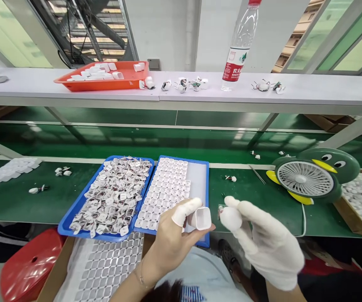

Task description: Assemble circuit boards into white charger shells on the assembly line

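Observation:
My left hand (176, 237), with a white cover on the thumb, holds a hollow white plastic housing (203, 218), its open end facing right. Close to its right, my right hand (259, 239) in a white glove pinches a round white part (230, 218) with a small circuit piece at its left edge. The two parts are apart. Behind my left hand lies a blue tray (207, 184) with rows of white housings (165, 184). Left of it, another blue tray (63, 224) is heaped with small wired white parts (114, 193).
A green penguin-shaped fan (306, 178) and a box of white parts (361, 195) are at the right. The shelf (105, 95) carries an orange tray (105, 84) and a bottle (237, 50). Tweezers (257, 174) lie on the green table (275, 214). A red stool (29, 268) is lower left.

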The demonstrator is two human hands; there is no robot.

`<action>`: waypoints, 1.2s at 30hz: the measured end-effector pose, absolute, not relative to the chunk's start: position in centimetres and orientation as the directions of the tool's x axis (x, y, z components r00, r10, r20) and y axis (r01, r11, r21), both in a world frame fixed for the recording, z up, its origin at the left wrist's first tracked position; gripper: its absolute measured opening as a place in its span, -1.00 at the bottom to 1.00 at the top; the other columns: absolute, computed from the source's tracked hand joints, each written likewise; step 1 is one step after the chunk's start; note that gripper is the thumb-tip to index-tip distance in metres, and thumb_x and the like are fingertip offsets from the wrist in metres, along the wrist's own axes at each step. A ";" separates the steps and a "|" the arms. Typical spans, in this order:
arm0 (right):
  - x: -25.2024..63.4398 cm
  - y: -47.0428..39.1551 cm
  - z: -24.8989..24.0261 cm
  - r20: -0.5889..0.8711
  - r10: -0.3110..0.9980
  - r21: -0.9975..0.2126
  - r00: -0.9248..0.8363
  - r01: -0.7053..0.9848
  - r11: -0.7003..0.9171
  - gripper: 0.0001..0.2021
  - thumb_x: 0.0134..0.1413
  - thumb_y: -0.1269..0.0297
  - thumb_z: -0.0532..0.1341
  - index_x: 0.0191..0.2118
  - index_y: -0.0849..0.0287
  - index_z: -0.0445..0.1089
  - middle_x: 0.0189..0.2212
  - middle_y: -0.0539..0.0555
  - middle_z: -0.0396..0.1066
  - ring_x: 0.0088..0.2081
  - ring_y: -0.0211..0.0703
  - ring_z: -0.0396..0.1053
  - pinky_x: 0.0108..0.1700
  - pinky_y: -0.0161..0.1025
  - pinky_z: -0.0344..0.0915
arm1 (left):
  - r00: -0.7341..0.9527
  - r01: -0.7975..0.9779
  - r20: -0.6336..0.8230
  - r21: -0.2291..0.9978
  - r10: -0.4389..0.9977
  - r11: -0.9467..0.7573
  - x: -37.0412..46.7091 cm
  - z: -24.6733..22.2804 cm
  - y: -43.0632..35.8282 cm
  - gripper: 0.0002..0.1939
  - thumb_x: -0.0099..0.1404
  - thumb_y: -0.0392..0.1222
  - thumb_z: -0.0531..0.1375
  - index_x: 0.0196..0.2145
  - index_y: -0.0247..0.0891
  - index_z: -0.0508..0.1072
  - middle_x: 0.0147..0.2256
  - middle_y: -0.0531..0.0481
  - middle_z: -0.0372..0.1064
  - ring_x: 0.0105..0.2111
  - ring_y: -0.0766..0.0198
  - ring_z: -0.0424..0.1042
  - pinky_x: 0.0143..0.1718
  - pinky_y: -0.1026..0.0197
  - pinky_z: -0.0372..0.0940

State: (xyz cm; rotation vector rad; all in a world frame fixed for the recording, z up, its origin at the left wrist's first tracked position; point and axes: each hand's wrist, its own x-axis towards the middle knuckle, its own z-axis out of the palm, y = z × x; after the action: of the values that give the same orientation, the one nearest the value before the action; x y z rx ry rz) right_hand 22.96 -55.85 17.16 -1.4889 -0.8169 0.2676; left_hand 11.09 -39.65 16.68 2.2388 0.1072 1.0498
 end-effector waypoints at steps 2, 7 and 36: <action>22.6 -55.9 17.7 0.438 0.674 -0.859 0.595 0.499 0.118 -0.43 0.08 0.57 0.25 0.15 -0.17 0.34 -0.23 -0.06 0.58 -0.25 -0.14 0.55 -0.23 -0.24 0.55 | 0.657 -0.237 0.691 0.570 0.303 -0.787 11.1 16.9 -39.7 -0.42 0.15 -0.24 0.38 0.09 -0.22 0.29 -0.20 -0.09 0.52 -0.29 0.23 0.55 -0.38 0.26 0.46; 22.4 -55.6 17.9 0.600 0.703 -0.589 0.382 0.806 0.065 -0.24 0.11 0.59 0.23 0.34 -0.12 0.01 -0.10 -0.07 0.54 -0.19 -0.20 0.53 -0.13 -0.34 0.50 | 0.652 -0.262 0.722 0.500 0.230 -0.825 10.8 17.6 -39.6 -0.44 0.21 -0.33 0.32 0.13 -0.25 0.27 -0.13 -0.15 0.49 -0.16 0.17 0.53 -0.20 0.18 0.49; 23.0 -55.0 18.2 0.403 0.845 -0.699 0.351 0.714 0.037 -0.38 0.25 0.48 0.08 0.35 -0.12 -0.04 -0.11 0.00 0.46 -0.13 -0.23 0.43 -0.05 -0.23 0.40 | 0.730 -0.104 0.654 0.395 0.200 -0.913 10.2 16.0 -40.0 -0.44 0.29 -0.33 0.23 0.21 -0.29 0.20 -0.06 -0.26 0.46 -0.04 0.08 0.49 -0.09 0.12 0.48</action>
State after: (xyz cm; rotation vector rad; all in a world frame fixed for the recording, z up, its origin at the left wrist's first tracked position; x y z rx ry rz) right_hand 23.05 -55.02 18.24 -1.7084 -1.3991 0.1818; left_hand 10.17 -40.03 15.99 2.5243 0.0732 1.0204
